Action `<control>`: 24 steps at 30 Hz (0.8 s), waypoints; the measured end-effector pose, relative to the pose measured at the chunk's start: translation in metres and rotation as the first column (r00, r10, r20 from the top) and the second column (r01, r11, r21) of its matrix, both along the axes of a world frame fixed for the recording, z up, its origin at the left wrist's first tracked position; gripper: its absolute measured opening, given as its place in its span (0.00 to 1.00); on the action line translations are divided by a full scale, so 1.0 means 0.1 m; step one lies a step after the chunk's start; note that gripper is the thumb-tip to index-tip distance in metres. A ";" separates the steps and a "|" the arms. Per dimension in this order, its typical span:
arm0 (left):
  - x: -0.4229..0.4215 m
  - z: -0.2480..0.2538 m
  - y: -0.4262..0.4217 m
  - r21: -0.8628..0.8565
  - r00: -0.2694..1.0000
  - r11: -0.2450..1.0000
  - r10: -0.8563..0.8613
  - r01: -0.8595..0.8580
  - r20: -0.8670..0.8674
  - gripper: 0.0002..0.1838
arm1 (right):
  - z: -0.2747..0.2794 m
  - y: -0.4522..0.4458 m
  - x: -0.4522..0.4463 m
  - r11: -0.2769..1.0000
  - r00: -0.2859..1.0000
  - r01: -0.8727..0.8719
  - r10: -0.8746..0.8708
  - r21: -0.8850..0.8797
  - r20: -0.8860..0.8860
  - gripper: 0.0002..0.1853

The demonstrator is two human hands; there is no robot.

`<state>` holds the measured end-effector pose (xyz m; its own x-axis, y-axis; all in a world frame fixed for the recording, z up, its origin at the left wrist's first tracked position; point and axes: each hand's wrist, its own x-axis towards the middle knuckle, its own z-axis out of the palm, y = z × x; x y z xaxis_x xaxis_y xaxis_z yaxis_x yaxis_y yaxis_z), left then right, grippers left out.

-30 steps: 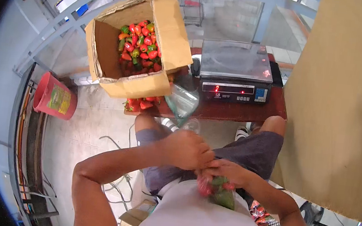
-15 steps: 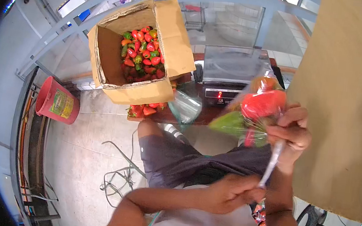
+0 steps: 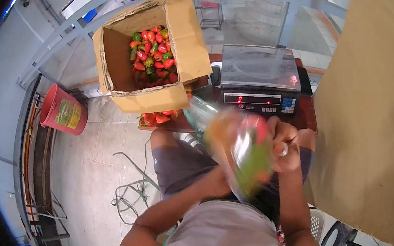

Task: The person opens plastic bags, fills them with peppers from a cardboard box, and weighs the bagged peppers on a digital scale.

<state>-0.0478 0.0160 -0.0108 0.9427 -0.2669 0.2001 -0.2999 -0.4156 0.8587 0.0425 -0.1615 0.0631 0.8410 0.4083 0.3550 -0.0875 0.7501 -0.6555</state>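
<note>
A clear plastic bag of peppers (image 3: 245, 151), red, orange and green, is blurred by motion over my lap. My right hand (image 3: 282, 146) is closed on the bag's gathered neck, at its right side. My left hand is mostly behind the bag; only my forearm and wrist show at its lower left, and the fingers are hidden. Beyond the bag stands a digital scale (image 3: 261, 79) with a metal plate and a lit red display. At the upper left an open cardboard box (image 3: 148, 98) holds many red and green peppers (image 3: 154, 54).
Loose red peppers (image 3: 160, 117) and empty clear plastic bags (image 3: 201, 109) lie on the dark red table (image 3: 306, 112) by the box. A pink bucket (image 3: 65, 112) stands at the left, green straps (image 3: 134, 196) lie on the floor, and a large tan board (image 3: 374, 120) rises at the right.
The filled bag has moved from near my chest up beside the scale, then back down and left over my lap. My left hand has gone behind it.
</note>
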 end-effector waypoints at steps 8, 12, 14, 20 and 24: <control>-0.03 1.07 0.09 0.019 0.900 0.996 0.071 -0.088 0.430 0.03 | 0.02 0.14 0.02 0.928 0.968 0.245 -0.220 -0.279 0.119 0.06; 0.06 0.64 0.15 -0.315 1.000 0.949 -0.003 0.010 0.023 0.06 | 0.12 0.12 0.00 0.996 0.993 0.003 -0.013 -0.087 -0.118 0.07; 0.39 0.70 0.50 -0.229 0.995 0.973 0.025 -0.002 0.096 0.08 | 0.07 0.03 0.16 0.956 0.994 -0.095 0.104 -0.276 0.019 0.07; 0.17 1.16 0.15 0.100 0.824 0.978 0.097 -0.183 0.558 0.11 | 0.08 0.22 0.16 0.853 0.888 0.428 -0.335 -0.299 0.315 0.11; 0.01 0.62 -0.08 -0.299 0.949 0.953 0.131 -0.042 0.285 0.09 | -0.35 0.18 0.18 0.929 0.945 -0.275 0.214 0.246 0.249 0.22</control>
